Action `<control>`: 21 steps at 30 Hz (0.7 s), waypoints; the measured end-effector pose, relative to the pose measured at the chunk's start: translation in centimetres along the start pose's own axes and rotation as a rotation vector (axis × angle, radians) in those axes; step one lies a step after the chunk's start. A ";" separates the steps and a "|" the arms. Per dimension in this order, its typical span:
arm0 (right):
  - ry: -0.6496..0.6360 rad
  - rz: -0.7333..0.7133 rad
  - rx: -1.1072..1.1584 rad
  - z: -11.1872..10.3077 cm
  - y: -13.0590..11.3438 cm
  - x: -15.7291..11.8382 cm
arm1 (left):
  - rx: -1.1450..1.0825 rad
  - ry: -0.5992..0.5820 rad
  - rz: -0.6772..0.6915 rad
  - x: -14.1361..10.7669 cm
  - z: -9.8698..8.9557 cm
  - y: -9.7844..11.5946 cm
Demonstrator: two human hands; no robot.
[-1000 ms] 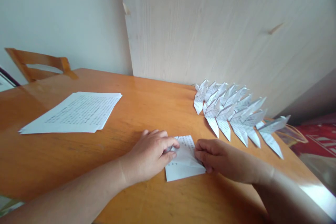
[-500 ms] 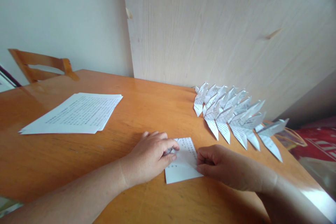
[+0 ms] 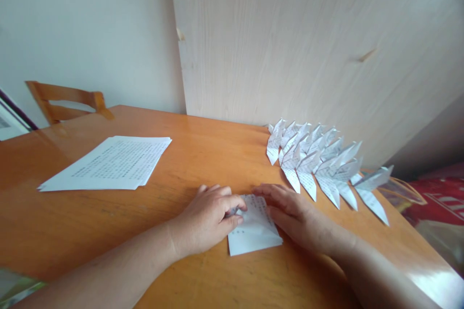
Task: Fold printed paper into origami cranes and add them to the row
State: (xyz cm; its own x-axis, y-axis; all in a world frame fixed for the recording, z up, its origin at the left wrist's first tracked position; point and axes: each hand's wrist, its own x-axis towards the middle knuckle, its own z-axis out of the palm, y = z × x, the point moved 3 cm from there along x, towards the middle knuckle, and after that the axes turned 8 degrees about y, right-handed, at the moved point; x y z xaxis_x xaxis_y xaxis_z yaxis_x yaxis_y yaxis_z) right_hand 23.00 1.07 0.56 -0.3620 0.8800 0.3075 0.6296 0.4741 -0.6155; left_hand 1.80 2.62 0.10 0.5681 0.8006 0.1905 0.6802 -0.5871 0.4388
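1. The counter (image 3: 203, 154) runs back to a pale wooden panel (image 3: 290, 48) along its far edge; its right edge slants down toward the lower corner; bare wood lies between the stack (image 3: 116, 164) of printed pages at left and the left hand (image 3: 213, 215), and more lies in front of both hands.
2. The small folded paper (image 3: 255, 229) rests flat on the counter between the two hands, print showing on its upper part, its near edge uncovered.
3. The left hand arches over the paper's left side, thumb and forefinger touching it; whether they pinch a fold cannot be told; the right hand (image 3: 295, 212) lies along the opposite side, fingers stretched forward, thumb apart from them.
4. Pointed folded pieces (image 3: 322, 169) stand in close rows beyond the right hand; past the right edge sits what looks like a red bag (image 3: 435, 203), its contents hidden.
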 end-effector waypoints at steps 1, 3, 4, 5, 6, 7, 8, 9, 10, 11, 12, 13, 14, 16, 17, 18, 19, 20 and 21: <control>-0.019 -0.054 -0.035 0.2 -0.2 0.0 | 0.010 0.002 0.007 0.0 0.0 0.0; -0.062 -0.114 -0.086 0.5 -0.5 0.1 | 0.038 0.009 0.026 0.0 -0.2 -0.1; -0.075 -0.123 -0.104 0.5 -0.7 0.1 | 0.053 0.015 0.036 0.0 -0.3 -0.2; -0.083 -0.127 -0.122 0.4 -0.9 0.1 | 0.067 0.025 0.044 0.0 -0.4 -0.3; -0.090 -0.130 -0.142 0.3 -1.1 0.1 | 0.078 0.039 0.049 0.0 -0.5 -0.3; -0.097 -0.132 -0.164 0.2 -1.3 0.0 | 0.087 0.056 0.052 0.0 -0.5 -0.4; -0.108 -0.134 -0.184 0.1 -1.5 0.0 | 0.093 0.074 0.053 0.0 -0.6 -0.4; -0.123 -0.135 -0.199 0.0 -1.8 -0.1 | 0.098 0.095 0.054 0.0 -0.7 -0.4; -0.138 -0.136 -0.210 0.0 -2.1 -0.2 | 0.107 0.116 0.055 0.0 -0.7 -0.3; -0.151 -0.134 -0.220 -0.1 -2.4 -0.3 | 0.119 0.136 0.057 -0.1 -0.8 -0.2; -0.156 -0.128 -0.231 -0.1 -2.7 -0.5 | 0.138 0.156 0.061 -0.1 -0.8 -0.1; -0.154 -0.119 -0.245 -0.2 -2.9 -0.6 | 0.164 0.172 0.067 -0.2 -0.8 0.1; -0.151 -0.104 -0.261 -0.2 -3.2 -0.8 | 0.196 0.184 0.076 -0.2 -0.8 0.3; -0.154 -0.075 -0.291 -0.2 -3.5 -1.1 | 0.261 0.190 0.101 -0.4 -0.8 0.6; -0.165 -0.067 -0.301 -0.1 -3.7 -1.2 | 0.289 0.189 0.114 -0.5 -0.8 0.8; -0.177 -0.061 -0.309 0.0 -3.8 -1.3 | 0.312 0.186 0.126 -0.5 -0.8 1.0; -0.189 -0.058 -0.312 0.1 -3.8 -1.4 | 0.332 0.182 0.134 -0.6 -0.7 1.2; -0.196 -0.058 -0.310 0.2 -3.8 -1.4 | 0.347 0.179 0.138 -0.6 -0.7 1.4; -0.200 -0.059 -0.305 0.4 -3.7 -1.4 | 0.360 0.174 0.139 -0.7 -0.7 1.5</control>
State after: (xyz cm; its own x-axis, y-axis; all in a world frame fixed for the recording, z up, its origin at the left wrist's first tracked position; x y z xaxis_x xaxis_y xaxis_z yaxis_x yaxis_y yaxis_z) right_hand 20.91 -1.91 2.14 -0.5124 0.8418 0.1695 0.7686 0.5376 -0.3466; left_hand 2.14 1.27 1.27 0.5999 0.7011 0.3854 0.7386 -0.6705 0.0701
